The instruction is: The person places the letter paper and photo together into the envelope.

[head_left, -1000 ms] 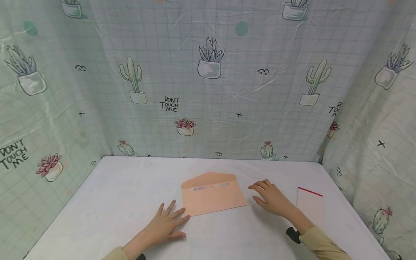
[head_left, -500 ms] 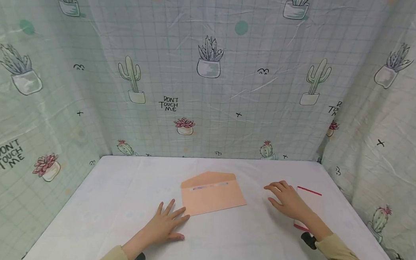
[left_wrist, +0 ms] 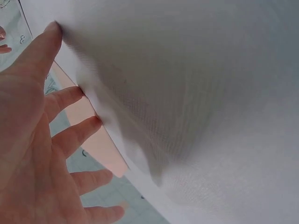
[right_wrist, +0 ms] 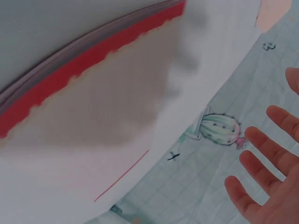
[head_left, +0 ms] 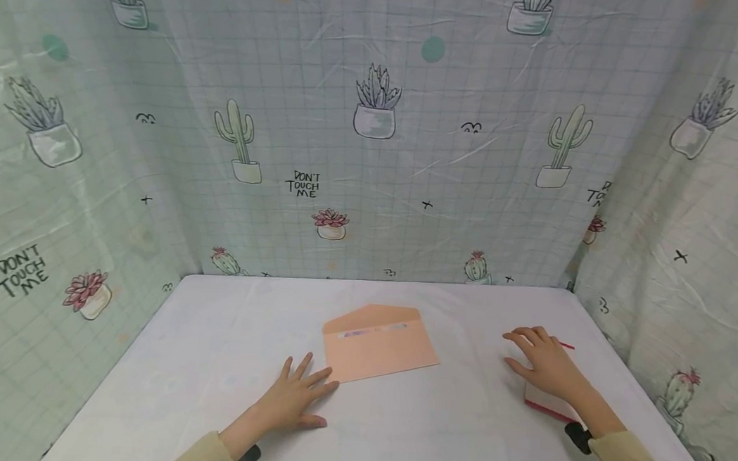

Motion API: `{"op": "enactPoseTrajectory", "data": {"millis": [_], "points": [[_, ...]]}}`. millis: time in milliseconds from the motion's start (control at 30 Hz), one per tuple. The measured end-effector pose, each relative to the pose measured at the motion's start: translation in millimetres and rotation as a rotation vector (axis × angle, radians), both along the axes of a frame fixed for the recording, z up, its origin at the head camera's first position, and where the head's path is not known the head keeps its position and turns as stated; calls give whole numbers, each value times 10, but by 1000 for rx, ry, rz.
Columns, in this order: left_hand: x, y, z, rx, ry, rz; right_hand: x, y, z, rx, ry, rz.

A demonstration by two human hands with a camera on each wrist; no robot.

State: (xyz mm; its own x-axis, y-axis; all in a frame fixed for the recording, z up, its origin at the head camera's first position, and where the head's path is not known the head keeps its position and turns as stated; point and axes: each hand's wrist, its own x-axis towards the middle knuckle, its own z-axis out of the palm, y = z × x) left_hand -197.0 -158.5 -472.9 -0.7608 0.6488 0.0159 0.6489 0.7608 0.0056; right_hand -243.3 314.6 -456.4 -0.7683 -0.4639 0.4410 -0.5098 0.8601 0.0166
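Note:
A peach envelope [head_left: 380, 343] lies near the middle of the white table [head_left: 209, 348], its flap open at the far edge. My left hand [head_left: 296, 392] lies flat on the table with spread fingers [left_wrist: 70, 135] at the envelope's [left_wrist: 100, 144] near left corner. My right hand [head_left: 541, 361] hovers or rests, fingers straight, over a white notepad with red edges [head_left: 545, 407] on the table's right side. In the right wrist view the notepad [right_wrist: 93, 107] fills the frame, and straight fingers [right_wrist: 261, 163] show at the lower right. Neither hand holds anything.
Cactus-print cloth [head_left: 374, 139] walls the table at the back and both sides. The table's right edge [head_left: 615, 358] lies just beyond the notepad.
My right hand has moved right, from beside the envelope to over the notepad. The left hand and envelope have stayed in place.

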Motion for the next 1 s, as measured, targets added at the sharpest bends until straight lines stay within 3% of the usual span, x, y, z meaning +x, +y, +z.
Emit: {"op": "enactPoseTrajectory", "data": {"millis": [400, 1000], "points": [[13, 11, 4, 1, 5, -1, 4, 295, -116, 46, -79, -139], [38, 23, 14, -2, 1, 4, -116, 652, -274, 142, -289, -304]]}}
